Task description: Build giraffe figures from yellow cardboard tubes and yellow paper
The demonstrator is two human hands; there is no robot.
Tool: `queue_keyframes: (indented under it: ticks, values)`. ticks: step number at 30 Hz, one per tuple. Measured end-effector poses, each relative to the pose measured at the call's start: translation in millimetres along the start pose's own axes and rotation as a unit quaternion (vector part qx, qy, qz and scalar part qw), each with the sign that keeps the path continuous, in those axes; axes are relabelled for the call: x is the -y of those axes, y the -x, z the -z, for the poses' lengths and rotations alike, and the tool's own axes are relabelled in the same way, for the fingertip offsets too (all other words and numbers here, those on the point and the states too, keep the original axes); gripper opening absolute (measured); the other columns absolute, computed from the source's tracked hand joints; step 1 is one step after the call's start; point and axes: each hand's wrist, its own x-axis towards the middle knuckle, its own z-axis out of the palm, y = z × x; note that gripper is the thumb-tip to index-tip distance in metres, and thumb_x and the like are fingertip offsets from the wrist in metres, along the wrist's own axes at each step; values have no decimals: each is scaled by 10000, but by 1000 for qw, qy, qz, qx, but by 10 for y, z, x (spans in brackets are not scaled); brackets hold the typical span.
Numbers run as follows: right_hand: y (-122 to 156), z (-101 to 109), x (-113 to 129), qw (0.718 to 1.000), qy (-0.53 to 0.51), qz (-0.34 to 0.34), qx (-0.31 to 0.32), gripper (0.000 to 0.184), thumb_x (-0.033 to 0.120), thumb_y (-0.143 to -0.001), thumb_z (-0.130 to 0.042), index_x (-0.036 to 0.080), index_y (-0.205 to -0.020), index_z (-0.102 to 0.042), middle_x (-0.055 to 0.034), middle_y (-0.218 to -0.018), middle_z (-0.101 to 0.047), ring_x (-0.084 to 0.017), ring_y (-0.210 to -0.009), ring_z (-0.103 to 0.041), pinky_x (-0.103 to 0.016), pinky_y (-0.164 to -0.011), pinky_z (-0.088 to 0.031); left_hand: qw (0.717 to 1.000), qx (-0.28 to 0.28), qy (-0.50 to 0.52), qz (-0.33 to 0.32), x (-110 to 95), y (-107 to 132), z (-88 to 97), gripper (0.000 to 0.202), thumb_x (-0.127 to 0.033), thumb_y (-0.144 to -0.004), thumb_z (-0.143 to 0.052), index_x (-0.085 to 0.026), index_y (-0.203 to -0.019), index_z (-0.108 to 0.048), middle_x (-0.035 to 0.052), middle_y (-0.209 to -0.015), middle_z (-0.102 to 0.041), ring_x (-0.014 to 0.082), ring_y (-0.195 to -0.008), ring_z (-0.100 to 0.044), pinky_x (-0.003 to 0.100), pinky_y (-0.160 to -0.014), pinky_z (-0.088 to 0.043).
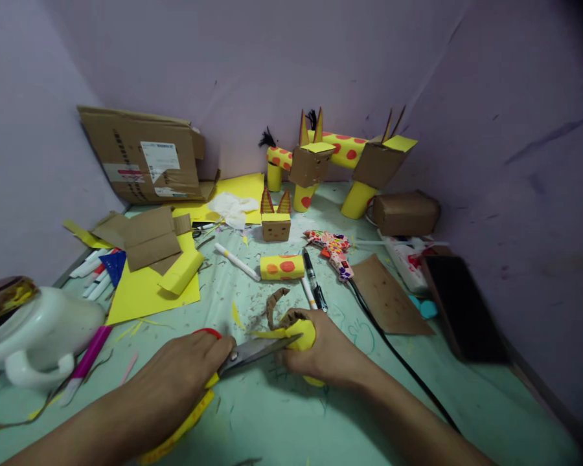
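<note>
My left hand (194,362) is closed round the red handle of a pair of scissors (260,353), whose blades point right. Those blades lie against the end of a yellow paper tube (302,334), which my right hand (320,349) grips. A thin yellow strip sticks out to the left at the tube's edge. Just beyond my right hand curls a brown cardboard strip (272,307). Farther back lies a yellow tube with orange spots (282,266). A small cardboard head with pointed ears (276,228) stands behind it.
Two spotted cardboard animals (313,165) stand at the back. To the right are a floral glue gun (337,246) with a black cord, a cardboard sheet (386,294) and a phone (461,307). Leftward are yellow paper (131,294), a white jug (53,323) and a magenta marker (90,356).
</note>
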Motion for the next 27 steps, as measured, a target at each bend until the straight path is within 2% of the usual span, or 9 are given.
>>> queue_keyframes:
  ticks: [2,4,7,10,18,22,24,27]
  values:
    - [-10,-45,-39,999,24,33,-1,202,57,-531,-577,165,-693,-526,54,-613,-527,-84,-538,-460,-174,-470,-356,1000,3,6,-13,-38,-15,-15,403,-55,-734,-362,-244,-1025,-566,29,-944,-646,171,-845,-595,262,-733,-465]
    - [-15,-72,-68,998,31,55,6,198,51,-532,-555,172,-680,-502,63,-595,-497,-76,-525,-435,-165,-451,-330,1000,24,-6,-10,-78,-47,-10,466,-32,-711,-360,-234,-1084,-552,58,-1001,-636,198,-889,-593,308,-762,-476]
    - [-14,-76,-84,998,32,48,2,203,58,-539,-546,177,-694,-495,62,-593,-492,-76,-519,-428,-163,-443,-328,994,92,-53,15,-124,-108,22,496,-10,-724,-329,-228,-1105,-558,82,-990,-646,235,-852,-619,377,-726,-496]
    - [-6,-65,-78,998,43,46,-21,195,71,-538,-551,179,-693,-501,53,-603,-519,-86,-532,-448,-168,-452,-341,989,120,-89,21,-147,-142,43,509,10,-732,-298,-220,-1104,-559,98,-984,-650,260,-843,-630,414,-698,-499]
    - [3,-87,-28,999,22,36,-35,162,93,-538,-536,179,-669,-495,47,-582,-515,-92,-522,-454,-185,-456,-352,994,87,-67,0,-114,-70,-35,378,-13,-768,-323,-205,-1003,-549,62,-869,-637,231,-766,-616,340,-651,-448]
    - [3,-94,-9,998,12,22,-50,163,85,-523,-521,184,-645,-480,53,-565,-497,-87,-504,-436,-184,-443,-340,996,82,-40,-8,-92,-41,-55,290,-44,-804,-307,-196,-886,-540,36,-771,-610,195,-660,-578,300,-586,-389]
    - [2,-85,-7,997,34,13,-64,162,85,-514,-513,187,-636,-483,51,-564,-500,-93,-510,-441,-185,-446,-343,996,88,-21,0,-91,-38,-51,271,-55,-809,-312,-199,-859,-536,22,-744,-601,182,-638,-564,289,-571,-369]
    - [0,-65,-1,991,99,17,-91,146,101,-519,-516,189,-635,-504,36,-582,-535,-111,-534,-475,-195,-468,-362,994,105,1,14,-89,-55,-26,268,-81,-815,-329,-208,-916,-543,11,-775,-611,178,-681,-574,287,-603,-388]
